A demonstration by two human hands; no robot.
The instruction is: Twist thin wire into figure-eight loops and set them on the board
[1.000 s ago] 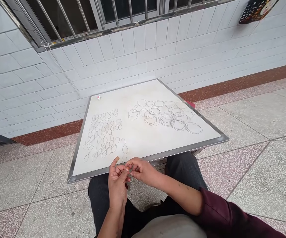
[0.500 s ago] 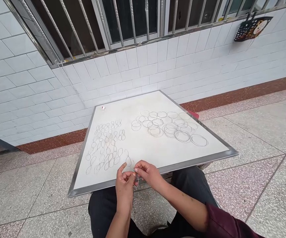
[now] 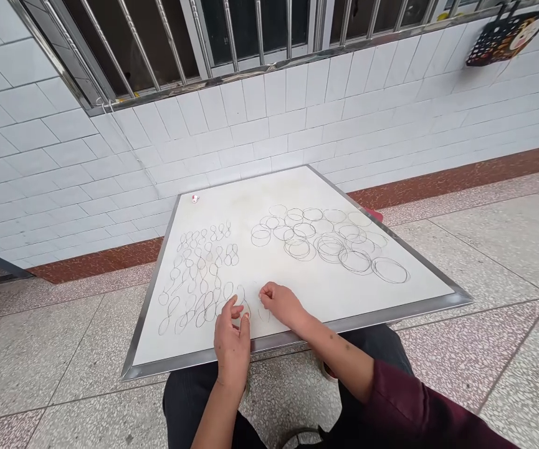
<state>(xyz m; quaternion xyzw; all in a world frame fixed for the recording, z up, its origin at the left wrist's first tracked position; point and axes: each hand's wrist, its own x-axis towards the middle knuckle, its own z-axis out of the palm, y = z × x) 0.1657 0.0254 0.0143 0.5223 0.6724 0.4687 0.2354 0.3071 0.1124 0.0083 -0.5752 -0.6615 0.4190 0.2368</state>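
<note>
Right hand (image 3: 283, 305): fingers together at the tips, pinching a faint wire loop (image 3: 264, 313), partly hidden by the hand, above the counter (image 3: 344, 293) near its front edge.
Left hand (image 3: 232, 343): thumb and fingers apart; whether they touch the wire beside them cannot be told.
Figure-eight wires (image 3: 210, 301): left side, overlapping, hard to count.
Round wire coils (image 3: 329, 246): right side, overlapping.
Red object (image 3: 372, 214): mostly hidden behind the counter.
Bag (image 3: 488, 50): hanging at the wall, handles cut off, contents unseen.
</note>
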